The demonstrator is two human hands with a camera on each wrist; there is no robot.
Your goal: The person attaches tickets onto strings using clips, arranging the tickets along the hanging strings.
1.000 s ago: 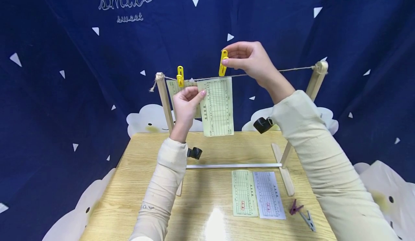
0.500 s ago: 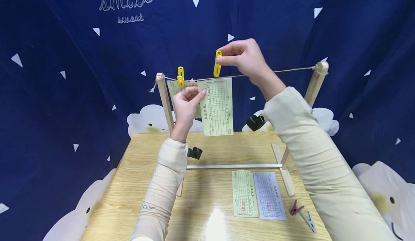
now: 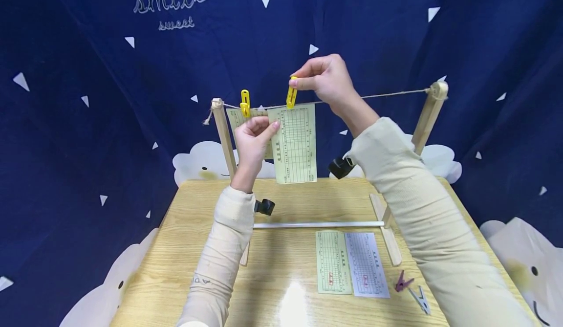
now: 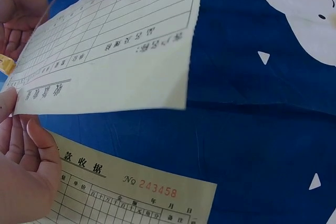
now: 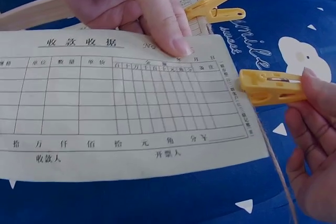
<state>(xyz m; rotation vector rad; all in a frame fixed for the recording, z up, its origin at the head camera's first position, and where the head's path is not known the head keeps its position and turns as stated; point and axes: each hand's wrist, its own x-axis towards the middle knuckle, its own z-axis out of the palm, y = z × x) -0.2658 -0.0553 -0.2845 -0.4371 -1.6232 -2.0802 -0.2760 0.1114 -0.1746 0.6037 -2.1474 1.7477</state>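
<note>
My left hand (image 3: 253, 141) pinches a pale green receipt slip (image 3: 295, 146) near its upper left edge, its top along the string (image 3: 371, 96). Between thumb and fingers, my right hand (image 3: 327, 80) holds a yellow clothespin (image 3: 292, 95). In the right wrist view that clothespin (image 5: 270, 86) has its tip right at the slip's top edge, beside the string. Another yellow clothespin (image 3: 245, 103) grips a second slip (image 3: 233, 117) on the string farther left. That second slip is partly hidden behind my left hand and shows below the first in the left wrist view.
Two wooden posts (image 3: 428, 117) carry the string, joined low down by a white rod (image 3: 316, 225). On the wooden table (image 3: 176, 249) lie a green slip (image 3: 333, 263) and a white slip (image 3: 367, 266). A purple clothespin (image 3: 402, 282) and a grey clothespin (image 3: 421, 298) lie to their right.
My right hand has moved left and slightly down, bringing the yellow clothespin from above the string to the slip's top edge. My left hand has stayed in place on the slip.
</note>
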